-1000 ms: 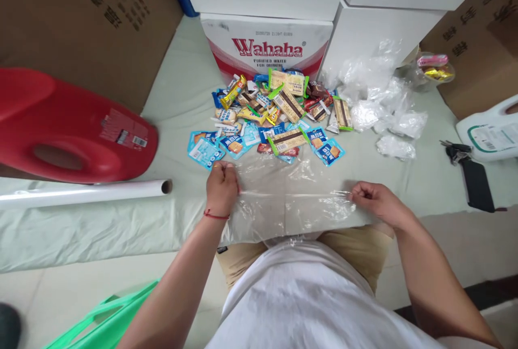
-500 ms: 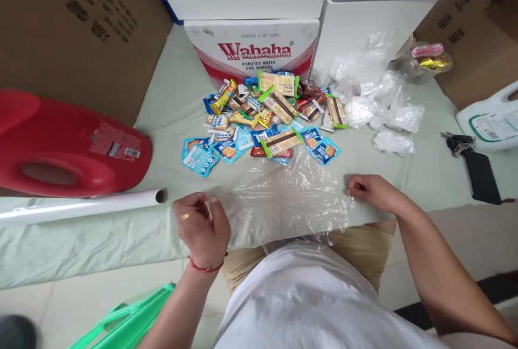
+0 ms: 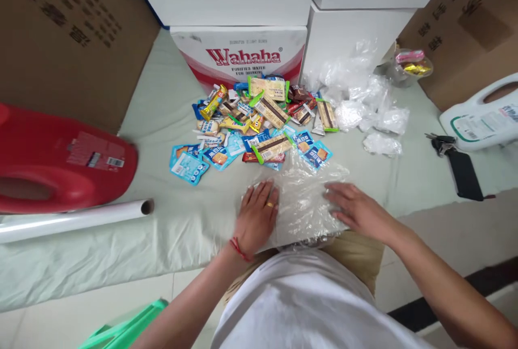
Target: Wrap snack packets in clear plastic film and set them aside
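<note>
A clear plastic bag (image 3: 301, 206) lies crumpled and flat at the table's front edge, partly hanging over it. My left hand (image 3: 257, 214) rests palm down on its left side, fingers stretched forward. On the bag's right side lies my right hand (image 3: 358, 206), palm down with its fingers extended. Neither hand grips anything that I can see. Just beyond the bag is a heap of wrapped snacks (image 3: 269, 109), with bars, biscuits and small packets. A green-ended wafer bar (image 3: 273, 148) and blue cracker packets (image 3: 317, 155) are at the heap's near side.
Crumpled clear bags (image 3: 360, 101) are piled right of the snacks. A Wahaha carton (image 3: 243, 41) stands behind. On the left are a red jug (image 3: 105, 144) and a white roll (image 3: 101, 214); on the right, a white bottle (image 3: 473, 128), keys (image 3: 443, 146) and a black phone (image 3: 465, 173).
My left hand has moved right and forward onto the bag, its fingers uncurling. My right hand has opened from a pinch and lies flat. The bag is bunched narrower. The camera view has shifted slightly.
</note>
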{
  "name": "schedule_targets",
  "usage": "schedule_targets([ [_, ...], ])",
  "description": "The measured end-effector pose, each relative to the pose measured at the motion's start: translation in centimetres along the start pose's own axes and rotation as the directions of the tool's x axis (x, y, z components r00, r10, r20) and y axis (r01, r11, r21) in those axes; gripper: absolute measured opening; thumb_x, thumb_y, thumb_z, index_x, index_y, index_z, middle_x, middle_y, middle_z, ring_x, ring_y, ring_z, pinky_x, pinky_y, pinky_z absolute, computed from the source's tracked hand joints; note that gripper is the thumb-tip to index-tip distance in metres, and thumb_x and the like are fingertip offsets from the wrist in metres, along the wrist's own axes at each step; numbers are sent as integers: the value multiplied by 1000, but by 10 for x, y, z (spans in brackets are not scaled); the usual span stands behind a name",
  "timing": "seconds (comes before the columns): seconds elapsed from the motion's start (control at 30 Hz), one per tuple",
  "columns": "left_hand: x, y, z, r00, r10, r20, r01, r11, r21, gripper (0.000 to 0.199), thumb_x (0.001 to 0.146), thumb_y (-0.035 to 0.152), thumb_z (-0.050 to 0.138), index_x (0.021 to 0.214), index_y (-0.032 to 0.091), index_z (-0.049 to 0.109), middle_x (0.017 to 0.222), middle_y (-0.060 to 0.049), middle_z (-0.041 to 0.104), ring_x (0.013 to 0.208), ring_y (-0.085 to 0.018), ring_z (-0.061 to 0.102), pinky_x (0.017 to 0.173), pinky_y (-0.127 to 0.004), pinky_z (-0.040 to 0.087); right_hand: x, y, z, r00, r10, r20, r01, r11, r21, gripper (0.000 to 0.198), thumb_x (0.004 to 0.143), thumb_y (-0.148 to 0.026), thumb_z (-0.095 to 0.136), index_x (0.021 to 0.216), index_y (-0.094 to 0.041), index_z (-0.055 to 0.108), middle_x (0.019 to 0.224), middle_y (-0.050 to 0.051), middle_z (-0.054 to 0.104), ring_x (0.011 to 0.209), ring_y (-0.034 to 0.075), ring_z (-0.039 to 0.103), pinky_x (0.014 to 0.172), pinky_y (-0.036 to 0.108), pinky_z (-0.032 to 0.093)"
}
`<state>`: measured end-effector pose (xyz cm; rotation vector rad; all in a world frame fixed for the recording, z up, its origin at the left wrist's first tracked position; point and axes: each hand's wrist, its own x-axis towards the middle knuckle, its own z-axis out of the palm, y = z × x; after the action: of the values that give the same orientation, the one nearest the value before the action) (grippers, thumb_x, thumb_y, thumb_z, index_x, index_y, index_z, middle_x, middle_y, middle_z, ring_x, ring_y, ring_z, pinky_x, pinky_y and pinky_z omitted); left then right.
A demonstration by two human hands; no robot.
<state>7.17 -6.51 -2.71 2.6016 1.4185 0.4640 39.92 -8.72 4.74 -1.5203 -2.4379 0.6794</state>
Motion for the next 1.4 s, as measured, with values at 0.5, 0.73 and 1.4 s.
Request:
schedule_targets([
  [0.5,33,-10,-24,966,254,40,-251,966,-55,36,106,27,43,129,20,70,136,-10,70,130,-26,58,108,-45,45,238,-59,-33,957,-170,233,219,954,-204,52,85,-22,76,135,-17,65,136,12,62,117,29,62,94,32,45],
  [0.73,30,-13,-2,994,81,71,-80,997,-7,46,106,38,41,151,31,54,162,-6,48,153,-30,39,126,-64,23,251,-70,-13,953,-56,299,178,899,-400,70,84,-33,80,145,-12,53,130,20,63,114,33,63,87,35,47],
  [1.4,28,-13,-4,1000,3,16,-1,994,-108,47,108,44,38,149,30,55,162,-4,49,154,-29,36,128,-70,13,266,-73,12,990,106,91,-68,934,-350,63,81,-37,78,136,-13,60,123,19,67,113,34,58,94,40,45],
])
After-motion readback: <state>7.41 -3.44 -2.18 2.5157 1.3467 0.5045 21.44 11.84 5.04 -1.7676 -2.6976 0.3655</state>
